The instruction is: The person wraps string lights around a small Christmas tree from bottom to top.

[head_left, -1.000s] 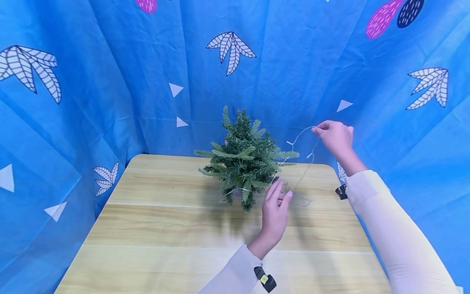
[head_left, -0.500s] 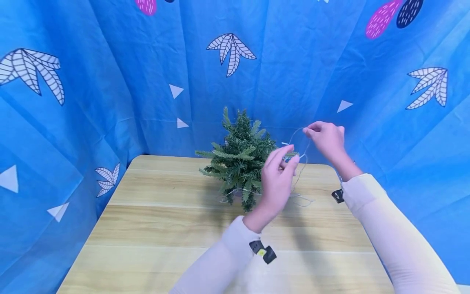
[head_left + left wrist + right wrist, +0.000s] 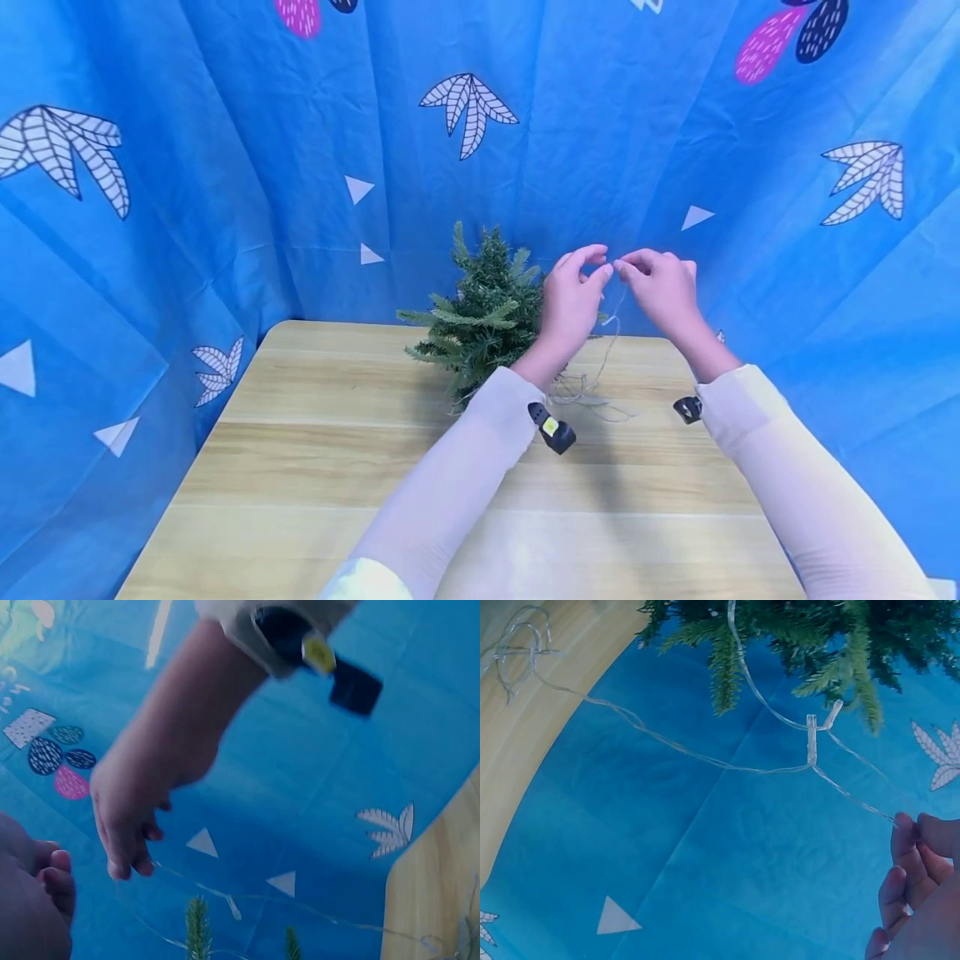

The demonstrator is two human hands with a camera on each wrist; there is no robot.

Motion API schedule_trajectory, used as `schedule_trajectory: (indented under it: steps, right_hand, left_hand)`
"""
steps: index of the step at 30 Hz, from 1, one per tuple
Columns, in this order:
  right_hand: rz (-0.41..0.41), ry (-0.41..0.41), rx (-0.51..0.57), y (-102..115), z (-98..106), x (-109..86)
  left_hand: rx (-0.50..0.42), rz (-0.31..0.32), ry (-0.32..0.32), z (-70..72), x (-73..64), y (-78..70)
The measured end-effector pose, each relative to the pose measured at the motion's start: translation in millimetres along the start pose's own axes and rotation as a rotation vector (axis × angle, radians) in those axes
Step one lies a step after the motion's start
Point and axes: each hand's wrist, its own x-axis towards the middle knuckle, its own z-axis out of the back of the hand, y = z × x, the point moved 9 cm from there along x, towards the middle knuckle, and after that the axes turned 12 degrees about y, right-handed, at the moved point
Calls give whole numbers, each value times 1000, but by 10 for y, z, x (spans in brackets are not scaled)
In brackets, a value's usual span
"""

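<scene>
A string of fairy lights [image 3: 610, 320] with clear wire hangs from my right hand [image 3: 663, 292], which pinches it between thumb and forefinger. In the right wrist view, small clear bulbs [image 3: 811, 741] show along the doubled wire leading to those fingertips. My left hand [image 3: 567, 298] is raised close beside the right one, fingers loosely bent, thumb and forefinger apart and nothing seen between them. At the edge of the left wrist view, the left hand [image 3: 30, 900] shows only partly. Behind the left hand stands a small artificial Christmas tree [image 3: 480, 321], its right side hidden by that hand.
More of the wire lies in a loose coil [image 3: 592, 402] on the wooden table [image 3: 322, 467], right of the tree. A blue patterned curtain [image 3: 600, 125] hangs behind the table and along its sides. Each wrist wears a black strap [image 3: 551, 427].
My left hand has risen from low beside the tree to near the right fingertips. The right hand has shifted slightly left, still pinching the wire.
</scene>
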Motion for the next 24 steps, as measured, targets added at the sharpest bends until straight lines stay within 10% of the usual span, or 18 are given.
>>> schedule_trajectory:
  steps: [14, 24]
  right_hand:
    - [88, -64, -8, 180, 113, -81]
    - [84, -50, -10, 180, 172, -112]
  left_hand:
    - [303, 109, 81, -117, 323, 81]
    - [254, 146, 155, -197, 376, 96]
